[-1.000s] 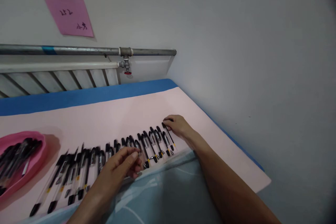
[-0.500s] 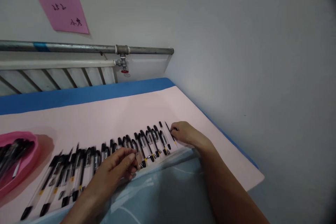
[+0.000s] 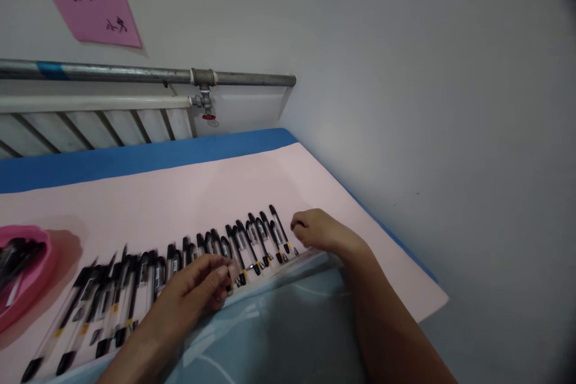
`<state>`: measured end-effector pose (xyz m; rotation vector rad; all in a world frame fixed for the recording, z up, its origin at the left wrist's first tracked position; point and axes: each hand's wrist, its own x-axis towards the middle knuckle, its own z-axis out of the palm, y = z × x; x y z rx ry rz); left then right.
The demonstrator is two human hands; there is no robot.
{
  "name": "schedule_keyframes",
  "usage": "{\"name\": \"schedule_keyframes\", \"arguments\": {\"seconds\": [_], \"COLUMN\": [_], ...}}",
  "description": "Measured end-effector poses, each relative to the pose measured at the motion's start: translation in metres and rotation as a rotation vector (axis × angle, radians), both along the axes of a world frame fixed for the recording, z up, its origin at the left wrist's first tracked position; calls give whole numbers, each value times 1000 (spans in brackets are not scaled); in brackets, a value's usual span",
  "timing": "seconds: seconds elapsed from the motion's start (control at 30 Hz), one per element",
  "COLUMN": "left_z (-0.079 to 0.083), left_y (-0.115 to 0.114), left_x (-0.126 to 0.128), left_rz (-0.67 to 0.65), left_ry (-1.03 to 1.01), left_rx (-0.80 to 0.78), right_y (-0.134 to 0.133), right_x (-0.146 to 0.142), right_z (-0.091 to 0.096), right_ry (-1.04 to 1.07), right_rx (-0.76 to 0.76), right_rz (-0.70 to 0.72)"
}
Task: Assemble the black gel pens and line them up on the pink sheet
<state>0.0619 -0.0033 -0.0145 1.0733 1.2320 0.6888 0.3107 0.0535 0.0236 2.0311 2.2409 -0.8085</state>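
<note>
A long row of black-capped clear pens (image 3: 252, 240) lies side by side along the near edge of a pale pink sheet (image 3: 202, 192). My left hand (image 3: 193, 294) rests on the middle of the row, fingers curled and pressed onto the pen ends. My right hand (image 3: 317, 231) sits at the right end of the row, just beside the last pen (image 3: 279, 229), with its fingers curled under; what they hold is hidden. Both forearms reach in over a light blue cloth (image 3: 279, 336).
A pink bowl (image 3: 27, 276) holding more pens sits at the left edge. A blue strip (image 3: 135, 156) borders the far side of the sheet. Behind it run a metal pipe (image 3: 135, 75) and a white radiator. A pink note (image 3: 85, 0) hangs on the wall.
My right hand has slid from the top of the last pens to just right of the row and curled up. The view has shifted right and down. My left hand stays on the row.
</note>
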Motion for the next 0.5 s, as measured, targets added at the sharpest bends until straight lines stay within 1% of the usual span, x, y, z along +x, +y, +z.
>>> {"name": "schedule_keyframes", "arguments": {"seconds": [0.1,0.17,0.27,0.4,0.5], "left_z": [-1,-1,0,0,-2], "left_y": [0,1,0,-2,-2], "left_x": [-1,-1,-1,2,1], "left_rz": [-11,-25,-48,-23,-21], "left_ry": [12,29,62,89,83], "left_rx": [-2,-3,-1,20,41], "right_y": [3,4,5,6,7], "right_x": [-3,-5,-6,-6,-5], "right_z": [-8,-13,-16,-16,-17], "right_ry": [38,84,121,38,7], "right_rx": [141,192,209,170,193], "right_rz": [-61,-67,-29,15,14]}}
